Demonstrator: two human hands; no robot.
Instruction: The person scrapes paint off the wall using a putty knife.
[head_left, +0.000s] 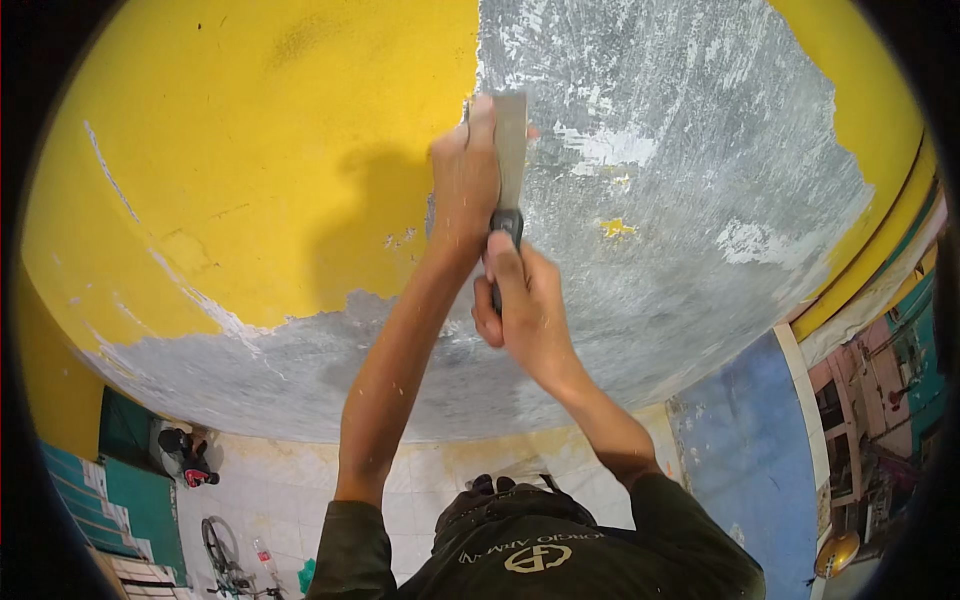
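Observation:
A wide-bladed scraper (513, 161) stands nearly upright against the wall, its metal blade uppermost. My right hand (531, 307) is wrapped around its dark handle, the thumb lying along the front. Higher up, my left hand (466, 176) pinches the blade by its left side; a fingertip shows past the blade's right edge, and the other fingers are mostly hidden. The blade's top end lies by the ragged border between yellow paint (247, 172) and a bared grey patch (675, 135). White streaks and a small yellow fleck (617, 228) mark the grey.
Below is a pale tiled floor (409, 487). At lower left are a bicycle (217, 551), a plastic bottle (262, 551), a green bag-like thing (306, 574) and a dark, unclear bundle (184, 454). A blue surface (750, 427) and cluttered shelving (862, 405) stand at right.

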